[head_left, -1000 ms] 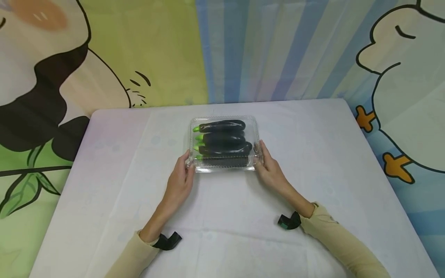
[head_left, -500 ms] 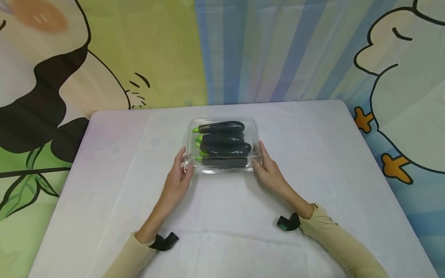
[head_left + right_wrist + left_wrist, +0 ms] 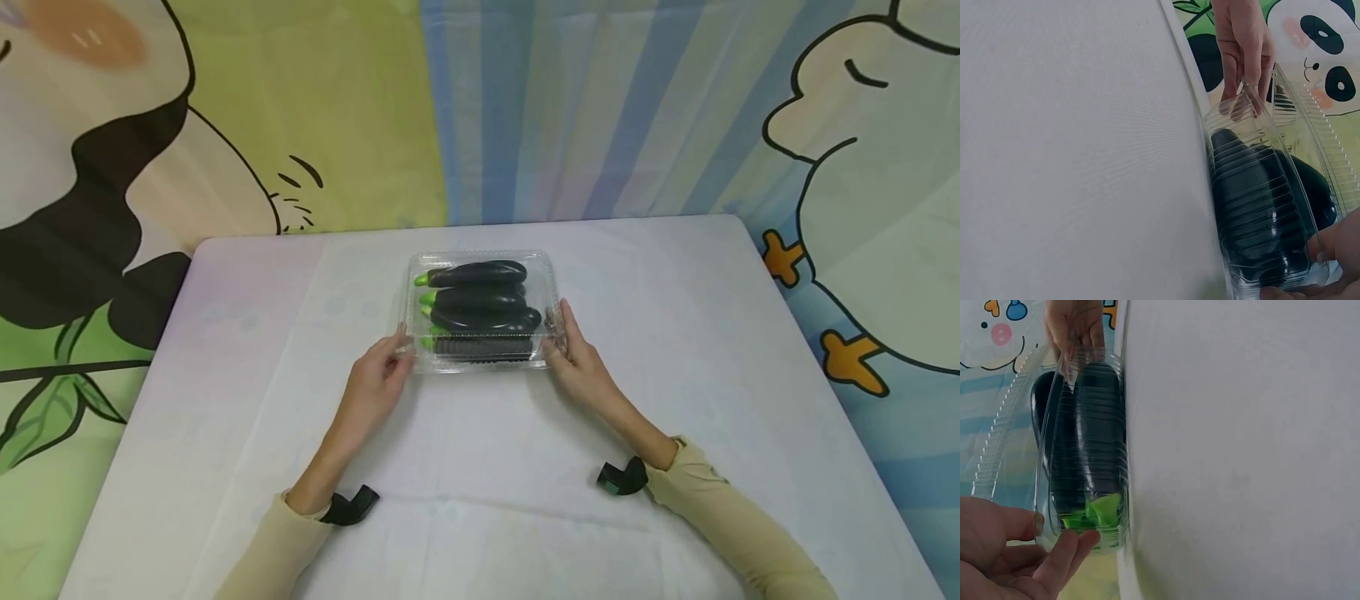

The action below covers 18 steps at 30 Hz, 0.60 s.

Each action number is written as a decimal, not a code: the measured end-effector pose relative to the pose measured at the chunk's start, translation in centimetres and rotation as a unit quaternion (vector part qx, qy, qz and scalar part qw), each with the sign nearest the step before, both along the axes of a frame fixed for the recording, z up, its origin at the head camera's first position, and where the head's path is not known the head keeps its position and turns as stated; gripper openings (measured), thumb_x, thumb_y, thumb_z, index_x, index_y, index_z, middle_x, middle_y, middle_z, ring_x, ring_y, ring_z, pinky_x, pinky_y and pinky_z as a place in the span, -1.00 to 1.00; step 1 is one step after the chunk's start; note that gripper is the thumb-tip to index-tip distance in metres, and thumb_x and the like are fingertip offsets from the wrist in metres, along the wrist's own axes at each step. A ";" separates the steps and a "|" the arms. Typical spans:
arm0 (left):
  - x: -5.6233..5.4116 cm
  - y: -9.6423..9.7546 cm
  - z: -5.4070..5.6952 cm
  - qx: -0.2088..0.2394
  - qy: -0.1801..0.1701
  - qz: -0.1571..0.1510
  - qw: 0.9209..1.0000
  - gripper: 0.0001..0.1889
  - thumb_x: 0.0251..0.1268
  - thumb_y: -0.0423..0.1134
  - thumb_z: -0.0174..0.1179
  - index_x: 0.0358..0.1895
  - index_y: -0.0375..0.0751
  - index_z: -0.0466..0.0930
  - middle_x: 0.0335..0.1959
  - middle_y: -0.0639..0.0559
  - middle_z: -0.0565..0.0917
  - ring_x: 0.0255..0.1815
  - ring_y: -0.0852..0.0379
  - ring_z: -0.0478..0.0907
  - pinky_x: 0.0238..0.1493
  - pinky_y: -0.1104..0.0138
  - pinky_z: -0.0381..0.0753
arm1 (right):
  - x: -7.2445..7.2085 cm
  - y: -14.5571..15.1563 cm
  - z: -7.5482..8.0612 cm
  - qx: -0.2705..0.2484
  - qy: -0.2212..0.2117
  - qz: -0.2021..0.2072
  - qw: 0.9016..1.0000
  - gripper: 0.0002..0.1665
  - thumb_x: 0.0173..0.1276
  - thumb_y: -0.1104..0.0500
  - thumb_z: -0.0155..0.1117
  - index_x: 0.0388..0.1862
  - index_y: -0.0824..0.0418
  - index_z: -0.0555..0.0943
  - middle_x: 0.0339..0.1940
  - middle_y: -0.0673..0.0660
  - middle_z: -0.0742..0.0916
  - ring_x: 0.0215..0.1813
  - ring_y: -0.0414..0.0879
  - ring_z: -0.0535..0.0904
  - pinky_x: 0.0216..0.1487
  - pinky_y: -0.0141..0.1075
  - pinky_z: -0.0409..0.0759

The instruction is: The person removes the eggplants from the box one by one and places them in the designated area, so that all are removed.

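Note:
A clear plastic clamshell box is held near the middle of the table, and glossy dark eggplants with green stem ends lie in it, stems to the left. My left hand grips its near left corner; in the left wrist view the thumb is at the rim and the fingers are against the ribbed wall by the stems. At the opposite end, my right hand holds the near right corner, with the thumb at the rim in the right wrist view. Some fingers are hidden behind the plastic.
A white cloth covers the table, whose far edge runs behind the box. Cartoon-printed fabric hangs beyond it. Dark wrist mounts sit at both beige sleeves.
My left hand has shifted slightly left and its fingers have moved lower, regripping at the corner. The box and my right hand have hardly moved.

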<state>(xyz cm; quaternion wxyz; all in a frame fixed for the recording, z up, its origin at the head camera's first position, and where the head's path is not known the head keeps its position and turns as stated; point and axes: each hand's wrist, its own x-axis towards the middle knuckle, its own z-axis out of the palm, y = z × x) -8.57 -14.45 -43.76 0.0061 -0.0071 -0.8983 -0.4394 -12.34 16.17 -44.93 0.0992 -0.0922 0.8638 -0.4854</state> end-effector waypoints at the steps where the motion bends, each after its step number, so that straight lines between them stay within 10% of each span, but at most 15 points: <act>1: 0.0 -0.1 0.0 0.007 -0.003 0.003 1.000 -0.48 0.47 -0.17 0.06 0.41 -0.24 0.30 0.12 -0.15 0.64 -0.04 0.00 0.67 -0.08 0.24 0.68 | 0.0 0.0 0.0 0.001 -0.001 -0.001 1.000 -0.12 0.54 0.07 -0.03 0.61 0.12 -0.28 0.49 0.41 0.26 0.41 0.29 0.36 0.47 0.15 0.22; 18: -1.8 -0.6 0.1 -0.014 0.004 0.007 1.000 -0.50 0.41 -0.22 0.09 0.38 -0.25 0.35 -0.14 -0.16 0.72 -0.17 -0.02 0.71 -0.13 0.19 0.71 | -0.6 0.4 -0.5 0.012 0.007 -0.023 1.000 -0.01 0.38 0.17 0.16 0.61 0.01 -0.17 0.44 0.34 0.38 0.38 0.34 0.38 0.35 0.23 0.33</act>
